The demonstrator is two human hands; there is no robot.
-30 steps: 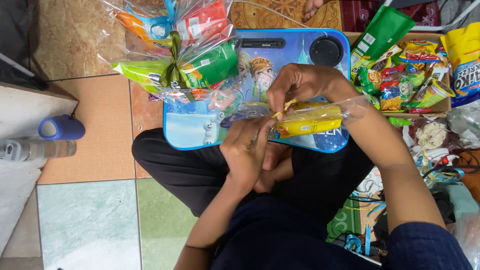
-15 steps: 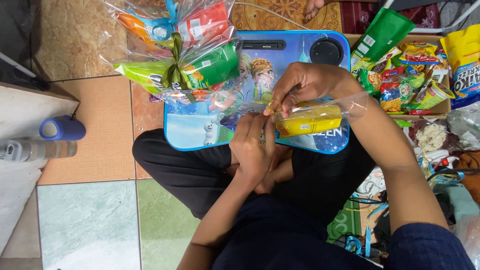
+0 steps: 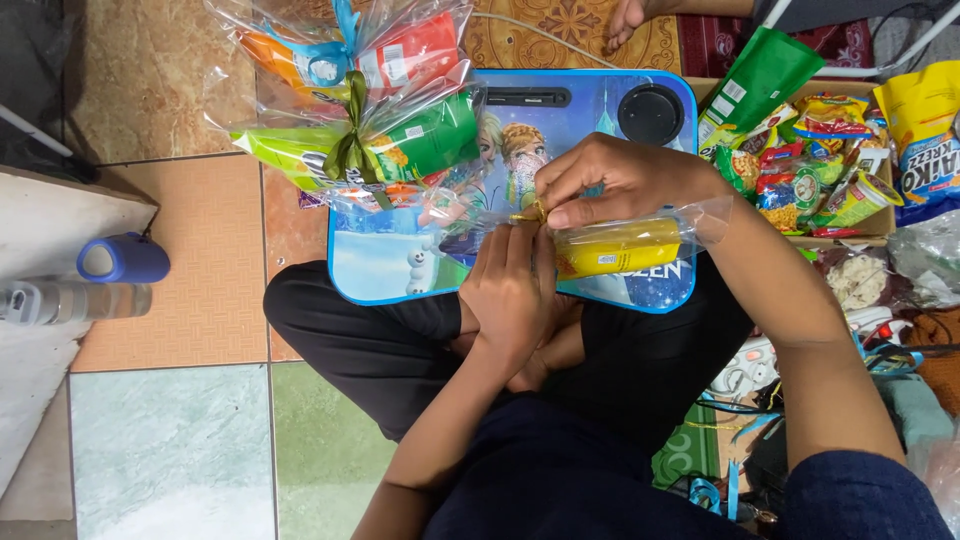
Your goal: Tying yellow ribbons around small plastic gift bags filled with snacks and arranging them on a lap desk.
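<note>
Looking down, you see your two hands meeting over a small lap table.
Left hand (image 3: 512, 290): it comes up from 6 o'clock; its fingers are pinched narrow on the gathered neck of the clear snack bag, right against your other hand.
Right hand (image 3: 610, 180): it reaches in from 3 o'clock; thumb and forefinger are closed tight on a bit of gold ribbon (image 3: 530, 213) at the bag's neck.
Snack bag (image 3: 640, 240): clear plastic with a yellow packet inside; it lies sideways on the lap table, its tied end toward 9 o'clock and its loose end toward 3 o'clock, just under your right wrist.
Lap table (image 3: 400, 265): blue with cartoon pictures; it rests across your crossed legs at the middle of the view.
Finished bundles (image 3: 360, 110): clear wraps holding green, orange and red packets, tied with green and blue ribbons; they sit at 11 o'clock, overlapping the table's edge.
Snack box (image 3: 850, 238): cardboard, full of mixed packets; it stands at 2 o'clock, just beside the table.
Blue bottle (image 3: 122, 258): lying at 9 o'clock, well apart from your hands.
</note>
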